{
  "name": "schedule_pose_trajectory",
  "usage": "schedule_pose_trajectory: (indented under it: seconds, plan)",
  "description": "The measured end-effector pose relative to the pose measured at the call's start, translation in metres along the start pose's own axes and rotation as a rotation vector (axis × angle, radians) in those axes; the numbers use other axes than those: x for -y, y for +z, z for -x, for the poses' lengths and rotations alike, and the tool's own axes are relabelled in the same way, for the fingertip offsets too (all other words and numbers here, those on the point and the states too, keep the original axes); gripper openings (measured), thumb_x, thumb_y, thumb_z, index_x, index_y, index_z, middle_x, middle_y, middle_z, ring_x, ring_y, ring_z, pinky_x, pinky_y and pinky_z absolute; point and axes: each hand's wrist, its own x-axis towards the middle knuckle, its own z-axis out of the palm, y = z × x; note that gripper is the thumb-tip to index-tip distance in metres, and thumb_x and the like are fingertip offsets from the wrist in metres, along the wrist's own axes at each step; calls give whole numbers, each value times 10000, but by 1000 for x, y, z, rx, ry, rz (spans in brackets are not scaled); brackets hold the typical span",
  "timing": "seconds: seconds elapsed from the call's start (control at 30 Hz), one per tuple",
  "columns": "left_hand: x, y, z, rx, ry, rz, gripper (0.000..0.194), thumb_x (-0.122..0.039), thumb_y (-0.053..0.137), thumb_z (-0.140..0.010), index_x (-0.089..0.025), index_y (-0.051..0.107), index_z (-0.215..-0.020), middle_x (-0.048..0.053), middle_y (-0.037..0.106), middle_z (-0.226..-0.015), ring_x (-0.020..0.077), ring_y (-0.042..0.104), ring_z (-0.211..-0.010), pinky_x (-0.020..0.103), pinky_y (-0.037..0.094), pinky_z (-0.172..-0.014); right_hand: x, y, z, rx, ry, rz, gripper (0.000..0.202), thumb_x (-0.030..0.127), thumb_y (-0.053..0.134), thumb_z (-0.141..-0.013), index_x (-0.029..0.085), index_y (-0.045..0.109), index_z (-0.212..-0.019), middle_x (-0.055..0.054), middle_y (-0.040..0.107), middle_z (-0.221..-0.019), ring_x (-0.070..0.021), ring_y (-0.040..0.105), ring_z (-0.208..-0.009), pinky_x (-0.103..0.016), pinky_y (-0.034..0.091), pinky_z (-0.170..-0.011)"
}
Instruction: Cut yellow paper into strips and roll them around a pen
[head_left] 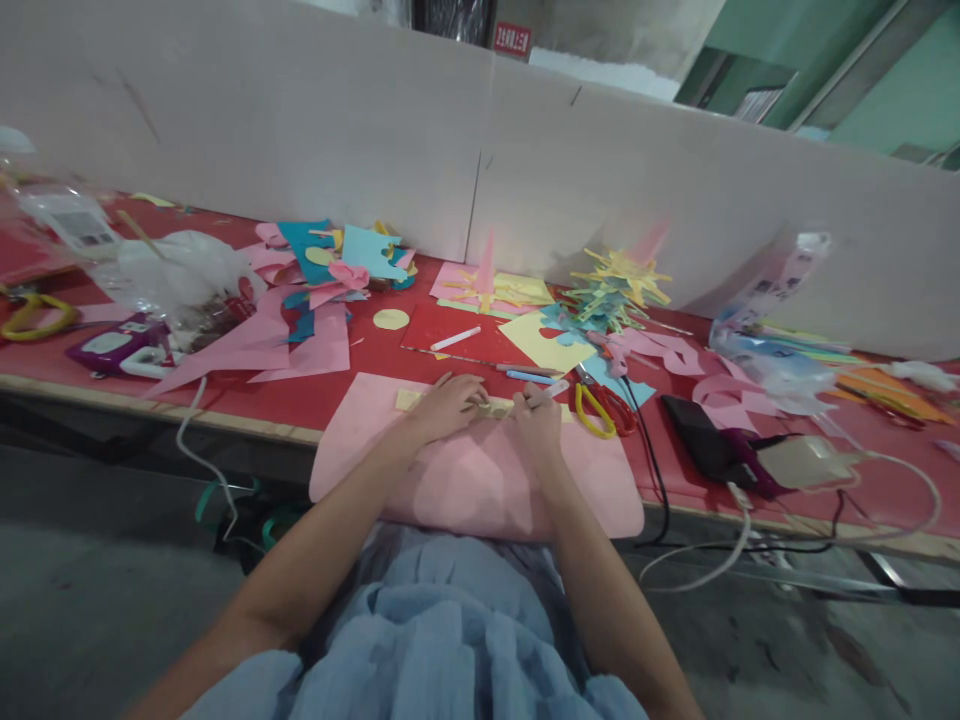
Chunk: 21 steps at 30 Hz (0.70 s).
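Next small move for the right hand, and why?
Probably a short pen stroke along the strip: the right hand holds the pen over the strip, and the left hand seems to steady the strip. Whether the tip touches, I can't tell.

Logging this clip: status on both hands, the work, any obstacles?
Left hand resting on pale yellow paper strip. Right hand holding slim white pen. Strip lying across large pink paper sheet. Yellow-handled metal scissors close by right hand.
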Motion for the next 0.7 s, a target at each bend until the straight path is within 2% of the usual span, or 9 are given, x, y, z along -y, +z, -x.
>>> schedule_pose_trajectory:
  seconds: [0.27, 0.53, 0.7]
  plan:
    - [-1, -2, 1, -4, 18, 0, 203, -164, 482, -811, -229, 602, -960, 33, 644, -1163, 183, 505, -1216, 383, 282, -1083, 0, 2, 0, -21, -21, 104, 219, 308, 428, -776, 229, 368, -581, 44, 342, -490, -130, 289, -493, -269, 198, -519]
    - [1, 0, 0, 2, 10, 4, 200, -160, 487, -818, -229, 590, -974, 30, 628, -1188, 181, 501, -1223, 407, 223, -1114, -2, 1, 0, -43, -4, 141, 215, 296, 424, -772, 227, 354, -581, 49, 334, -497, -124, 284, -504, -256, 217, -527]
    - [-2, -2, 1, -2, 8, 13, 210, -142, 491, -806, -227, 587, -973, 33, 643, -1158, 180, 530, -1190, 408, 239, -1102, 0, 0, 0, -49, 36, 130, 234, 300, 437, -771, 231, 347, -566, 49, 333, -485, -128, 286, -499, -259, 219, -521]
